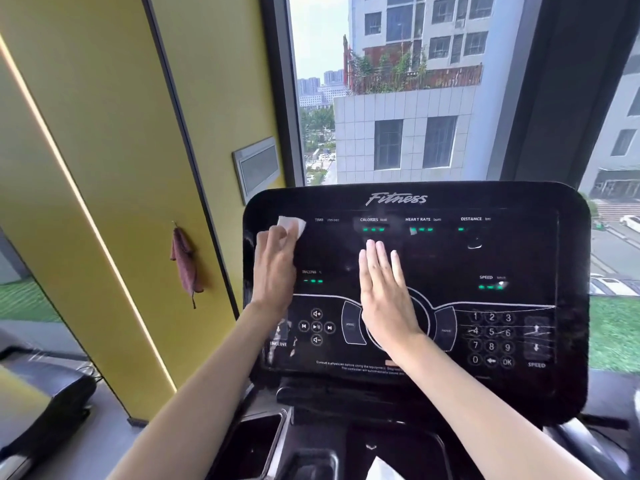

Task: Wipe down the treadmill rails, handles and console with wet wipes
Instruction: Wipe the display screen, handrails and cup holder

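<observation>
Hands of the person are both on the black console (pixel 415 209) of the treadmill. The left hand (pixel 275 268) is at the upper left part of the panel, beside the word TIME. Its fingers are bent over a white wet wipe (pixel 292 225) and press it against the surface; one corner of the wipe sticks out above the fingertips. The right hand (pixel 384 292) holds nothing. It lies flat on the middle of the console with the fingers straight and close together, pointing up toward the CALORIES reading, and the palm covers most of the round dial (pixel 426 317). Green lights show in the readings, and a number keypad (pixel 491 337) is at the lower right of the panel. To the left of the console is a yellow wall (pixel 114 133), where a brown cloth (pixel 185 265) hangs. Behind the console a window (pixel 318 98) shows grey buildings (pixel 408 133). At the bottom edge of the view, under the console, something white (pixel 382 469) is partly visible; I cannot tell what it is.
</observation>
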Demonstrator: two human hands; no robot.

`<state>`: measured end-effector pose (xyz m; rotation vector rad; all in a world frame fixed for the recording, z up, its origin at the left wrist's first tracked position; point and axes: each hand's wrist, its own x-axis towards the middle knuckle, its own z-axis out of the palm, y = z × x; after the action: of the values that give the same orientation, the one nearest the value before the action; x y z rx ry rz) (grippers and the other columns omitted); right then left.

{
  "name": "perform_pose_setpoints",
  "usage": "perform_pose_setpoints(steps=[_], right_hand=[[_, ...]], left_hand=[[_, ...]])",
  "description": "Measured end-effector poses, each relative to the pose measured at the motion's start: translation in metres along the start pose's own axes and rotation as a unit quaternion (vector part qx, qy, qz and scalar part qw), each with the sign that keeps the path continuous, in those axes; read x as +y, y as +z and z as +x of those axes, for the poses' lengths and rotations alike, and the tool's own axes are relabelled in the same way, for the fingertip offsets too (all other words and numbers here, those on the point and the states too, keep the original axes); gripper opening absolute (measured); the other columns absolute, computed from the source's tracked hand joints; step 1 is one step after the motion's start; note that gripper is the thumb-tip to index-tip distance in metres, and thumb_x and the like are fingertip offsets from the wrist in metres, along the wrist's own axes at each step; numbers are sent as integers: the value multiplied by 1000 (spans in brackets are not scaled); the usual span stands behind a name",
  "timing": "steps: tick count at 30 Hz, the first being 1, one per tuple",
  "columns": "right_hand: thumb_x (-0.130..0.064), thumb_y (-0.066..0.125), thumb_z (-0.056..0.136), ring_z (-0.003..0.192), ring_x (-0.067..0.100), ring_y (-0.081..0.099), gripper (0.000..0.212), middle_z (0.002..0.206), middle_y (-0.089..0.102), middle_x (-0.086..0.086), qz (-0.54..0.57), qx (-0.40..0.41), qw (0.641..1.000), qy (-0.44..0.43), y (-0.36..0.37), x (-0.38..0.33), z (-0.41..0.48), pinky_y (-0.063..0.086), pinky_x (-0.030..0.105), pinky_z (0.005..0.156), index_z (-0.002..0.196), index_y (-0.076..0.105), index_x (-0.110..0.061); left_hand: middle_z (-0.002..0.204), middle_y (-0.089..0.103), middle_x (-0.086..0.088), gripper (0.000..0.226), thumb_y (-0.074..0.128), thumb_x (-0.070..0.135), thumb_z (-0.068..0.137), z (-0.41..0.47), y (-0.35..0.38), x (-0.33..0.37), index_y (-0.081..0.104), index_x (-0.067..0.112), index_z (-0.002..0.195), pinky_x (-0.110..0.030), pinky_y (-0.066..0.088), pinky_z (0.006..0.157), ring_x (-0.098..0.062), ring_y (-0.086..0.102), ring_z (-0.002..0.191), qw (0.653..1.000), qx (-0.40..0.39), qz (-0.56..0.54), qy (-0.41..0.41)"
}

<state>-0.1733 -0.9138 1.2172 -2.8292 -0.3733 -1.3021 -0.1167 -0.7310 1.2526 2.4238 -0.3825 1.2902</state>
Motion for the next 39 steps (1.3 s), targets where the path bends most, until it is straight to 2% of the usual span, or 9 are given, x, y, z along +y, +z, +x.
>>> perform_pose_setpoints(steps=[3,5,8,12,15,18,25,32,39], right_hand=[[7,13,79,136,47,31,62,144,33,35,-8,-5,1000,8,-1,-3,1,31,57,109,136,37,17],[6,14,81,137,46,28,61,146,31,34,-13,-10,1000,7,-2,-3,1,28,56,112,137,36,16],[10,9,88,138,46,28,56,146,29,34,-10,-4,1000,-5,1,1,0,27,57,112,138,34,16],[11,9,84,135,48,33,59,144,33,35,-6,5,1000,3,2,-1,1,27,57,111,136,36,18],[11,10,83,135,48,33,60,144,34,35,-6,5,1000,13,2,-3,1,28,57,111,136,36,17],[5,7,83,135,48,32,62,144,34,35,-8,-4,1000,12,2,-4,0,30,58,110,136,36,18],[6,19,82,133,47,36,58,142,36,35,-21,-6,1000,11,-1,-5,1,34,57,108,135,38,17],[9,28,81,134,47,34,55,143,35,35,-21,-7,1000,10,-2,-4,2,30,56,110,135,37,17],[7,43,77,134,47,34,60,143,36,35,-31,-21,999,13,-4,-5,3,29,56,111,136,38,17]], left_hand=[[104,49,-8,59,36,-24,68,-24,5,31,60,3,115,-43,46,74,-29,41,91,998,-11,-61,-26],[103,51,-4,30,41,-4,90,-39,13,48,63,4,109,-42,45,78,-26,47,89,987,-56,-97,111],[119,45,-3,35,47,12,92,-32,9,25,56,13,126,-36,41,90,-25,46,103,970,-38,-40,238],[141,42,-12,68,33,-12,81,-11,-3,-18,55,31,128,-47,45,96,-35,40,120,996,29,-79,-40],[144,38,-17,77,33,-30,67,-29,6,-5,51,2,135,-46,47,86,-37,37,117,999,3,-41,25],[137,41,-20,57,31,-12,81,-41,8,-4,47,5,133,-46,48,87,-38,43,115,987,-55,-10,154],[115,46,-14,76,41,-34,57,6,-8,-17,54,3,122,-43,54,64,-29,36,100,999,-4,-22,-34],[103,46,-4,50,42,-11,78,-49,1,-3,55,2,124,-39,49,65,-22,42,80,966,-64,-38,249],[104,51,-22,49,47,-21,82,27,-17,-11,60,0,125,-24,37,84,-32,46,99,984,92,-91,-119]])
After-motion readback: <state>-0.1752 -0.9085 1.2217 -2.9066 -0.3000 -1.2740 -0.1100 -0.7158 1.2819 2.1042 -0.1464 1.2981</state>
